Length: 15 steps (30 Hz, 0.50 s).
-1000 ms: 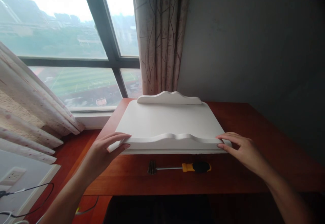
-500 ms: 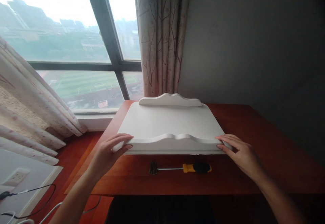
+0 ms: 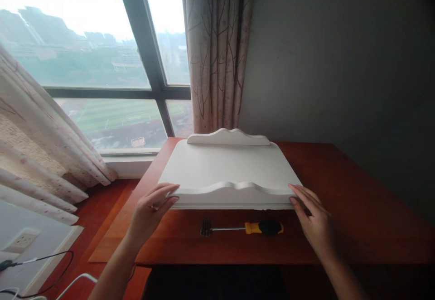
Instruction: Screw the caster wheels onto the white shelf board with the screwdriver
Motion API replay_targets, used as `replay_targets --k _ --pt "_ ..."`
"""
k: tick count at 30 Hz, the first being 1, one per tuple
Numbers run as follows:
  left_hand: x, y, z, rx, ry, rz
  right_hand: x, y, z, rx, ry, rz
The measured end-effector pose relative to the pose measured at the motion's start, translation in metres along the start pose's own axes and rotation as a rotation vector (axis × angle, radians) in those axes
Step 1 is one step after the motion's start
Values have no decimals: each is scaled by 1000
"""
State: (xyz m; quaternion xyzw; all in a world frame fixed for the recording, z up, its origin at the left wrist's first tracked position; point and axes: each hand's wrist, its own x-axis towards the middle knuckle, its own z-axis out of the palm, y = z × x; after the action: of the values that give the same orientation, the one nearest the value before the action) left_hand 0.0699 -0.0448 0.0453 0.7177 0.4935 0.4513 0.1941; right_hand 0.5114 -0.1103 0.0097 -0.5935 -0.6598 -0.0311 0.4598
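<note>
A white rounded panel [image 3: 217, 166] lies flat on the reddish-brown table. Two wavy-topped white strips stand on it, a far strip [image 3: 228, 137] and a near strip [image 3: 234, 193] along its front edge. My left hand [image 3: 152, 209] has its thumb and fingers closed on the left end of the near strip. At the other end, my right hand [image 3: 314, 214] pinches the same strip between thumb and fingers. In front of the panel lies a screwdriver [image 3: 263, 228] with a yellow and black handle, its tip touching a small bunch of screws [image 3: 205, 227].
The wooden table [image 3: 356, 209] stretches off to the right, against a grey wall [image 3: 333, 55]. Behind and to the left are curtains [image 3: 217, 55] and a large window [image 3: 102, 60]. Cables [image 3: 73, 279] run near a wall socket [image 3: 23, 241] at lower left.
The view has shifted slightly, so everything sits a little lower. My right hand has turned, its wrist swinging inward and to the left. Both hands remain on the near strip's ends.
</note>
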Motion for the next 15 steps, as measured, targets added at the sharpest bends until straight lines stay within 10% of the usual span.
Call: replay_targets --k 15 --pt "-1 -5 -9 -232 32 -225 -3 1 -3 179 -61 263"
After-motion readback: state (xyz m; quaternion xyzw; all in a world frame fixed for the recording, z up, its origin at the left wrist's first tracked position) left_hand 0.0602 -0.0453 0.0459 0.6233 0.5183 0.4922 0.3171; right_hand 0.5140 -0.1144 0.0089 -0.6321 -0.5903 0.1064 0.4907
